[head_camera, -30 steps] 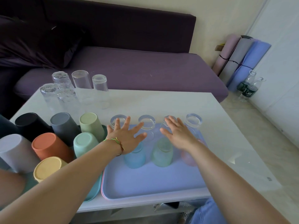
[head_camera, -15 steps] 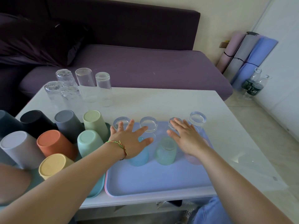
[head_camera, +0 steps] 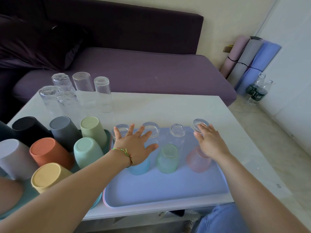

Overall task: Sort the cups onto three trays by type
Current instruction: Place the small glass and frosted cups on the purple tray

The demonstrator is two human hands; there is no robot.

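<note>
Left hand (head_camera: pixel 134 147) and right hand (head_camera: pixel 208 142) spread flat over the glass cups (head_camera: pixel 168 158) on the blue tray (head_camera: pixel 159 190).
White table (head_camera: pixel 168 106), purple sofa (head_camera: pixel 134 69) behind, rolled mats (head_camera: pixel 249 59) by the wall; plastic cups (head_camera: pixel 48 152) crowd the table's left end.

I see the left hand (head_camera: pixel 134 147) spread flat above the blue cup (head_camera: pixel 141 167) on the blue tray (head_camera: pixel 168 190) at 6 o'clock. The right hand (head_camera: pixel 208 142), fingers straight, is over the pink cup (head_camera: pixel 196 161), fingertips at a clear cup (head_camera: pixel 199 123). A green cup (head_camera: pixel 167 158) stands between them. At 9 o'clock matte cups (head_camera: pixel 48 152) crowd a teal tray (head_camera: pixel 97 201); at 11, glasses (head_camera: pixel 82 91) stand on the desk (head_camera: pixel 168 108).
</note>
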